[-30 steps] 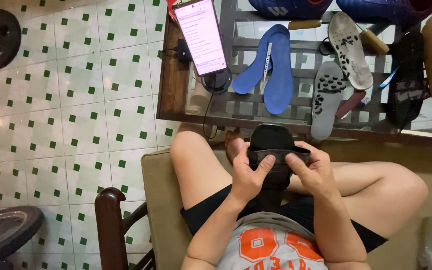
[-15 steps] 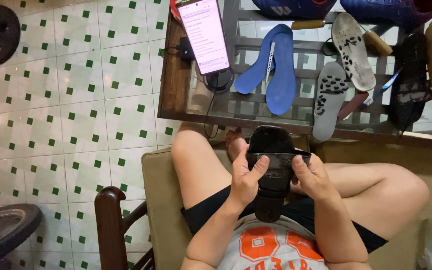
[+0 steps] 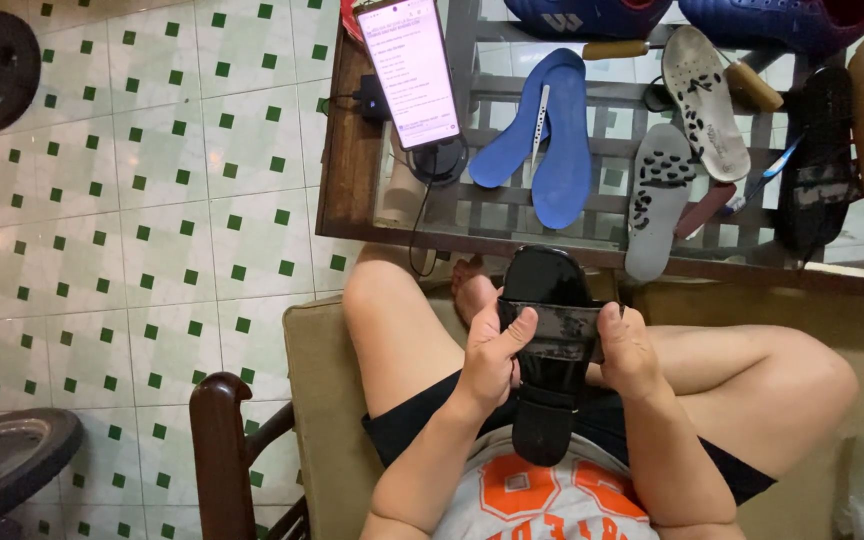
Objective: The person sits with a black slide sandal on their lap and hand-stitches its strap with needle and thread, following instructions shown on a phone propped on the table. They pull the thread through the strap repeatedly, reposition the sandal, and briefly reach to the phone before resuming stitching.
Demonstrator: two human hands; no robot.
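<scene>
The left hand and the right hand grip a shiny black sandal from both sides, above the person's lap. Their fingers curl behind it and are hidden. Blue shoes on the glass table are cut off at the top.

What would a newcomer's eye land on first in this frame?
The black slide sandal held over the lap, left hand and right hand gripping its strap from either side. Next, the lit phone propped on the glass table ahead, beside two blue insoles.
</scene>
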